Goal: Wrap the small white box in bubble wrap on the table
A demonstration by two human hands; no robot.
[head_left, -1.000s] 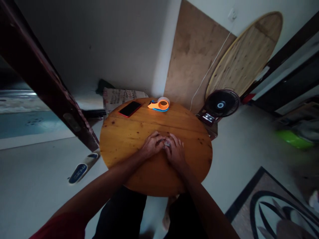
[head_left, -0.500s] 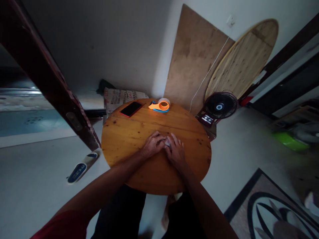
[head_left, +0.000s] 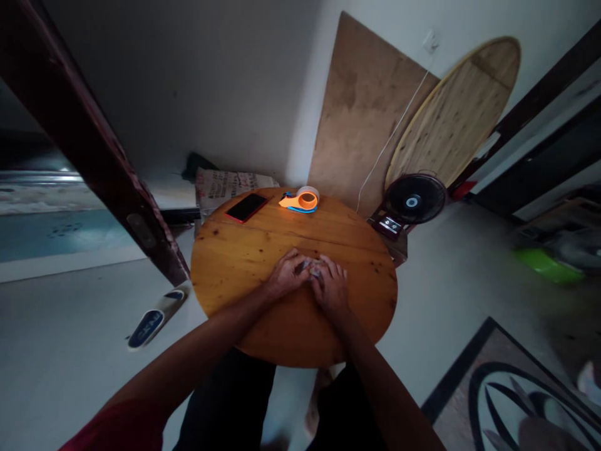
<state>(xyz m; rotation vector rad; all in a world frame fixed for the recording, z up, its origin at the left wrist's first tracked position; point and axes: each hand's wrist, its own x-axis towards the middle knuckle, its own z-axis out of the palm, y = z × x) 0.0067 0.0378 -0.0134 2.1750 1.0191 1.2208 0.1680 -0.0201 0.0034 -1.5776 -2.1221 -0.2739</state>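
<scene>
Scrap (head_left: 315,269), pale and crumpled, sits in the head view between the person's two hands, low over the middle of a round wooden counter (head_left: 235,257). It bridges the narrow gap between the left fingers (head_left: 303,263) and the right fingers (head_left: 327,262), touching both sets. The left hand (head_left: 284,275), turned inward with its fingers bent, pinches the scrap's left edge; the right hand (head_left: 334,289) pinches its right side, thumb nearest the body and the other fingers lying close together, pointing away. Whether the scrap also touches the wood cannot be told. It is small, whitish grey with a faint pinkish tint, uneven in outline and partly covered by the fingertips; its material is too small to make out. Beyond the hands, near the counter's far edge, an orange and blue tape dispenser (head_left: 292,202) lies with a clear roll in it, and to its left a red-edged smartphone (head_left: 246,207) lies with its dark screen up. A dark desk fan (head_left: 422,194) stands past the counter's right side.
</scene>
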